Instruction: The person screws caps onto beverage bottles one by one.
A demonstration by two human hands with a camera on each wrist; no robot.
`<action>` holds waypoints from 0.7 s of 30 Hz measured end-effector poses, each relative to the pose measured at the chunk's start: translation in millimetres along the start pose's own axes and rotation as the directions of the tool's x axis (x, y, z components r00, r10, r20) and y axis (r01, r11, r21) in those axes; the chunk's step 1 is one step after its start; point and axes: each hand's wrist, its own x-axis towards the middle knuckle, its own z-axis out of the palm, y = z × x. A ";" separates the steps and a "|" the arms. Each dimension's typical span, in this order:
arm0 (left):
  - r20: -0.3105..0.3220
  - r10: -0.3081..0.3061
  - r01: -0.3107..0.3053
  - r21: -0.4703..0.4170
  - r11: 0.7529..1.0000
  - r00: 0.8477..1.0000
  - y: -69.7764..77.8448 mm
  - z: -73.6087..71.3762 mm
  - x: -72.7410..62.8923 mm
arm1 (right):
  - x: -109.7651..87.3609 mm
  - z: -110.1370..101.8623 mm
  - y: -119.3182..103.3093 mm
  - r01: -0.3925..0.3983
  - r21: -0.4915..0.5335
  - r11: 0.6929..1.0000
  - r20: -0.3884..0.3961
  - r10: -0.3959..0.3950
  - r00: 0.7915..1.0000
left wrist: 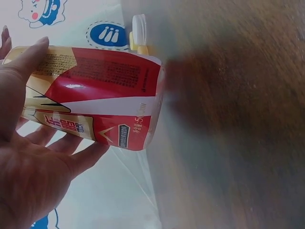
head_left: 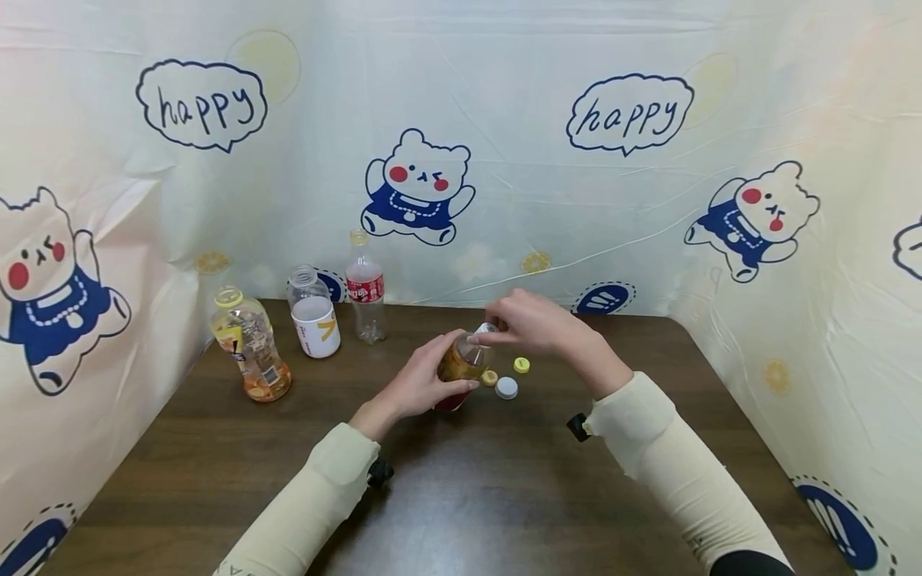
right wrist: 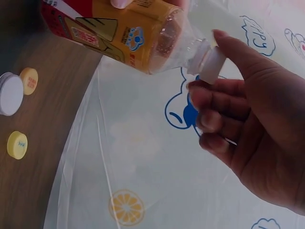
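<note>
My left hand (head_left: pixel 421 376) grips the body of a plastic bottle (left wrist: pixel 109 90) with a red and gold label, near the middle of the table. Its neck leans toward my right hand (head_left: pixel 536 322). On the bottle's mouth sits a white cap (right wrist: pixel 213 65), which my right thumb and fingertips pinch. Whether the bottle's base touches the table I cannot tell. On the wood beside the bottle lie a larger white cap (head_left: pixel 507 388) and two yellow caps, one nearer (head_left: pixel 490 378) and one farther (head_left: pixel 522 365).
Back left on the dark wooden table (head_left: pixel 504 496) stand three bottles: a clear one with a yellow label (head_left: pixel 252 344), an uncapped one with a white label (head_left: pixel 314 320), and a red-labelled one (head_left: pixel 366 292). A printed curtain (head_left: pixel 504 160) hangs behind the table.
</note>
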 end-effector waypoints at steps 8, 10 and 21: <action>-0.008 0.005 -0.005 0.003 1.000 1.000 -0.8 -0.1 -1.0 | -6.7 -6.7 -1.2 0.015 0.091 0.996 0.055 -0.020 0.998; -0.009 0.014 -0.014 0.001 1.000 1.000 -0.7 -0.4 -1.3 | -6.8 -6.8 -0.6 0.049 0.123 0.991 0.085 -0.060 0.995; -0.003 0.018 -0.018 0.010 1.000 1.000 0.4 -0.6 -1.5 | -3.1 -4.4 -1.8 0.008 0.087 0.996 0.059 -0.013 0.998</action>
